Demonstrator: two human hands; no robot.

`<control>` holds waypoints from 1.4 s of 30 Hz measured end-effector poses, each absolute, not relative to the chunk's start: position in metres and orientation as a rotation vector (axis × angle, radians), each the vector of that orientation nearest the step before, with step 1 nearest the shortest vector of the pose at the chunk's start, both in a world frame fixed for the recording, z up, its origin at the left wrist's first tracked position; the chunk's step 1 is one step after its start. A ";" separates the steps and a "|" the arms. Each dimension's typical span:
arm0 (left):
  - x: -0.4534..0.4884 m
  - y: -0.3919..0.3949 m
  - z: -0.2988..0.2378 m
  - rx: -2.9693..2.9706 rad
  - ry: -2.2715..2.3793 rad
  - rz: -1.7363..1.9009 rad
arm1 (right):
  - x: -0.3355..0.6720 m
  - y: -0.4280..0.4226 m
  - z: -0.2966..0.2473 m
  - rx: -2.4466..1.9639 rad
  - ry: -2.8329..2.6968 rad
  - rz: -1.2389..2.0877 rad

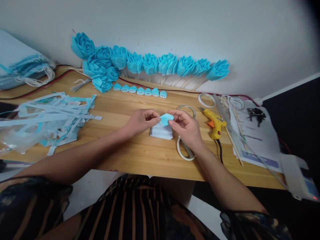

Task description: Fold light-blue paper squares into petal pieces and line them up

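Note:
My left hand (141,121) and my right hand (186,126) meet over the middle of the wooden table (130,156). Both pinch a small folded light-blue piece (166,119) between fingertips, one hand on each side. Directly beneath it lies a small stack of pale blue squares (161,132). A row of several small folded blue pieces (140,90) sits farther back. Behind those, blue paper flowers (150,64) on sticks lean along the wall.
A yellow glue gun (215,122) lies right of my right hand, with tape rolls (207,99) and white-handled scissors (183,148) close by. Blue and white strip scraps (52,116) cover the left side. Papers, sticks and keys (255,115) lie at the right.

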State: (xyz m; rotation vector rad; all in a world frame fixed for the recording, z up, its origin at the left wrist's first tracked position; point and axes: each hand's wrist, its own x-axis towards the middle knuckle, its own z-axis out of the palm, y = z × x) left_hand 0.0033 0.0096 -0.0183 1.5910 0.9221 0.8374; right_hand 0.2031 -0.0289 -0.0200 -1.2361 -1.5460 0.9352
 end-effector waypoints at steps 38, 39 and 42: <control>-0.049 0.076 -0.044 2.551 1.273 0.693 | 0.252 -0.019 0.007 -1.319 -1.161 0.600; -0.049 0.075 -0.043 2.553 1.295 0.685 | 0.256 -0.020 0.011 -1.329 -1.166 0.564; -0.050 0.074 -0.040 2.581 1.332 0.671 | 0.264 -0.028 0.019 -1.411 -1.274 0.477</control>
